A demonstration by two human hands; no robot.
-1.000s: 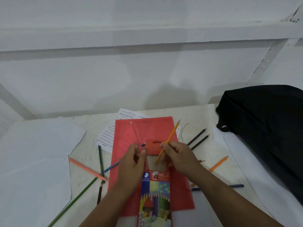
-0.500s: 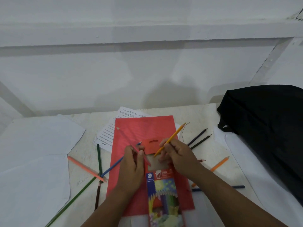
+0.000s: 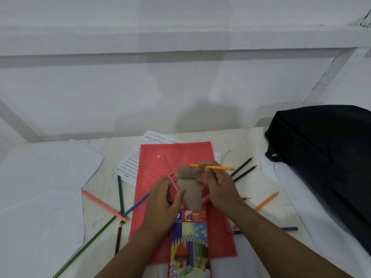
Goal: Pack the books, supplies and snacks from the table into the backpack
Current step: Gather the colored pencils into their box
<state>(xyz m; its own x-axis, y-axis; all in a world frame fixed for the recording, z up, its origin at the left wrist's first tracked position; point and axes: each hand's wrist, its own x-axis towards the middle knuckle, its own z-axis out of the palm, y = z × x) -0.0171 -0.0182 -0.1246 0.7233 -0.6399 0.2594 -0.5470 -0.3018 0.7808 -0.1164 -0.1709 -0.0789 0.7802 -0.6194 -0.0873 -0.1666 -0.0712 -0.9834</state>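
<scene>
On the pencil box [image 3: 189, 241] — "12 Luna"

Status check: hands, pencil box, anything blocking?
Left hand holds pencil box, pinching pink pencil. Right hand grips yellow pencil, lifting box flap. Backpack right, unobstructed.

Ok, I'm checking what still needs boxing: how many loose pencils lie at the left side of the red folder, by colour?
Green wooden pencils: 2
Peach wooden pencil: 1
Brown wooden pencil: 1
Blue wooden pencil, partly on the red plastic folder: 1
Total: 5
</scene>
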